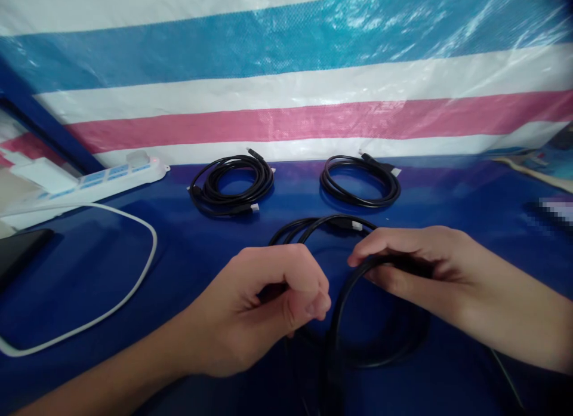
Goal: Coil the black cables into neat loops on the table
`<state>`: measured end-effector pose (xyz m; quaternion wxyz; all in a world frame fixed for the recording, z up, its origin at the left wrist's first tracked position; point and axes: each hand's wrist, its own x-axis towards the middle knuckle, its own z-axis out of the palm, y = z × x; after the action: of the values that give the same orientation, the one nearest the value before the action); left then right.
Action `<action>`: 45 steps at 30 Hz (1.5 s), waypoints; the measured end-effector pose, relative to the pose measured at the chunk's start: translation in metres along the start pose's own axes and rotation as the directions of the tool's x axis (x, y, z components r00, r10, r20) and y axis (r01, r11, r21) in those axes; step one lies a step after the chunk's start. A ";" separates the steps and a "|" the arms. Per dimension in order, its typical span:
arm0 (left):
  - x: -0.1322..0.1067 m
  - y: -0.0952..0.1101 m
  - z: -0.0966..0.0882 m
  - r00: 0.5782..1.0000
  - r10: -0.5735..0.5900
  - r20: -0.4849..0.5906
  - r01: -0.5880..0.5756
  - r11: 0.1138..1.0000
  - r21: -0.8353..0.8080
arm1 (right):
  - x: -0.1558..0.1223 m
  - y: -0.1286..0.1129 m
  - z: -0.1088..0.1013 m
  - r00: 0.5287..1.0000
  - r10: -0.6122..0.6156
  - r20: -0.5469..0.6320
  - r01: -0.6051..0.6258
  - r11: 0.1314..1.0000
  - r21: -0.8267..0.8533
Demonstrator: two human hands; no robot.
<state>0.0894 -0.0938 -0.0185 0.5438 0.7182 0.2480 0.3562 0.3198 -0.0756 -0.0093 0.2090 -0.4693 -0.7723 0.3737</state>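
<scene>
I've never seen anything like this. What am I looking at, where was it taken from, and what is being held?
No robot: these are a person's bare hands, seen by a camera worn on the head. The right hand holds a loop of black cable; the left hand is curled shut, and whether it grips anything is hidden. Beyond them on the blue table lie a left coiled cable and a right coiled cable; a white power strip and white cord are at left.

Above the desk's back edge I saw a striped sheet (268, 52) of woven plastic, wrinkled and glossy. The desk (197, 284) looked smooth, softly shiny. Near that edge, 2 cable coils (264, 184) had a sleek, rubbery sheen; farther from it, the black cable (342, 298) matched. A power strip (125, 180) was smooth, hard plastic.
</scene>
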 end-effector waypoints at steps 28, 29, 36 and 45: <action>0.000 0.000 -0.003 1.000 0.017 -0.006 -0.017 0.999 -0.052 | -0.002 0.002 -0.003 1.000 -0.003 -0.021 0.003 1.000 -0.023; 0.000 -0.001 -0.004 1.000 0.017 -0.005 -0.018 0.999 -0.048 | -0.002 0.002 -0.003 1.000 -0.013 -0.028 0.012 0.999 -0.035; 0.009 -0.004 -0.005 0.989 -0.088 -0.121 0.082 0.995 -0.052 | 0.006 -0.010 -0.011 0.984 -0.138 -0.113 0.120 0.980 -0.157; 0.081 0.089 -0.019 0.977 0.035 -0.209 0.033 0.950 0.311 | 0.038 -0.112 -0.067 0.828 -0.537 -0.162 0.300 0.669 -0.680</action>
<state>0.1226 -0.0475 0.0896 0.3936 0.7533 0.3574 0.3872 0.2831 -0.0480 0.1188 0.2549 -0.3761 -0.8892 -0.0544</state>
